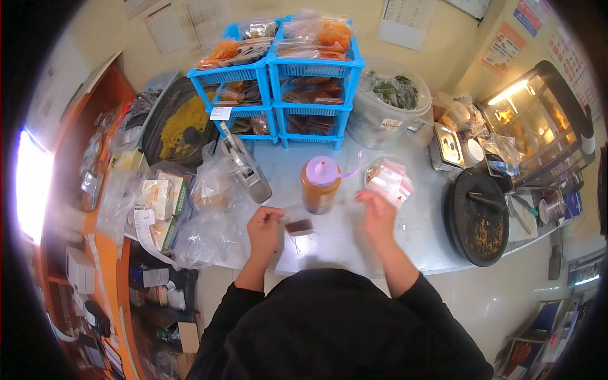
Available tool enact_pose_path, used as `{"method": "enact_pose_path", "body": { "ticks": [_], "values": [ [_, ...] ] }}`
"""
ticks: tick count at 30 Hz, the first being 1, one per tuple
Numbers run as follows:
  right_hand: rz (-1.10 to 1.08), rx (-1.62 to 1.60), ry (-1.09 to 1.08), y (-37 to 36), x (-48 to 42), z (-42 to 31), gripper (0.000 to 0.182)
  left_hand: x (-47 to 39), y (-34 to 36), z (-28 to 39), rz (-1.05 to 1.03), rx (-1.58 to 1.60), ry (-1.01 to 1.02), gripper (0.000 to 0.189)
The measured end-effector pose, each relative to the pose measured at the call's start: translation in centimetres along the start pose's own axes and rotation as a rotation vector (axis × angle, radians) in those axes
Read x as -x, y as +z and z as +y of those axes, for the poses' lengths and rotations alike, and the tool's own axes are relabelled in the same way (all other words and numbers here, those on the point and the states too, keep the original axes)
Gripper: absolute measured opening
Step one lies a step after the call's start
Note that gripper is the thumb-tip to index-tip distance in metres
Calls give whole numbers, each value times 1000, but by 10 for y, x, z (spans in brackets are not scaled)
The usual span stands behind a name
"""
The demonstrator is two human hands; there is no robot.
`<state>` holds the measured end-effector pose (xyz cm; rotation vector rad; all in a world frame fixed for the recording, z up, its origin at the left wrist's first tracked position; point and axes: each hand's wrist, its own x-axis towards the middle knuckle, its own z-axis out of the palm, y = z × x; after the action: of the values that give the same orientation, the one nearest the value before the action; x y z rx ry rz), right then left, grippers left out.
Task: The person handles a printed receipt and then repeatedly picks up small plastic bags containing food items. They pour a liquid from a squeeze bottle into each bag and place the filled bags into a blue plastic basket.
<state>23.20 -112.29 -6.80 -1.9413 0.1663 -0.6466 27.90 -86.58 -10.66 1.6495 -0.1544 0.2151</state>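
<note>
My left hand (265,225) is raised over the front of the metal table, thumb and forefinger pinched on what looks like a thin piece of clear plastic, hard to make out. Just right of it, a small flat brown packet (299,227) lies on the table with thin pale strips about it. My right hand (378,216) is blurred, its fingertips bent together; whether they hold anything is unclear. Between and beyond the hands stands a squeeze bottle (322,185) of brown sauce with a lilac cap. A round container (389,178) of small red-edged zip bags lies just past my right hand.
A tape dispenser or sealer (244,164) stands left of the bottle. Behind are blue stacking baskets (308,69) of packets and a clear bucket (389,109) of greens. A stone mortar (477,218) with a pestle sits at right; plastic bags (209,237) lie at left.
</note>
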Motion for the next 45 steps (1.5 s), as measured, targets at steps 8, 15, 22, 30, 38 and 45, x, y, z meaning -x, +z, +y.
{"method": "enact_pose_path", "body": {
  "ticks": [8, 15, 22, 30, 38, 45],
  "values": [
    [-107, 1088, 272, -56, -53, 93, 14, -34, -4, -41, 241, 198, -399, 15],
    [-63, 671, 393, -54, -48, 43, 14, -5, 5, 6, -67, 168, -395, 20],
    [-369, 21, 269, -13, 35, -50, 11, 26, 46, 66, -615, 177, -499, 24],
    [-555, -90, 285, -4, 40, -80, 13, 30, 32, 71, -677, 24, -345, 23],
    [-395, 116, 11, 11, 48, -78, 12, 37, 18, 73, -647, 121, -380, 21],
    [-554, 417, -533, 7, 39, -85, 9, 19, -8, 59, -637, -149, -351, 23]
  ]
}}
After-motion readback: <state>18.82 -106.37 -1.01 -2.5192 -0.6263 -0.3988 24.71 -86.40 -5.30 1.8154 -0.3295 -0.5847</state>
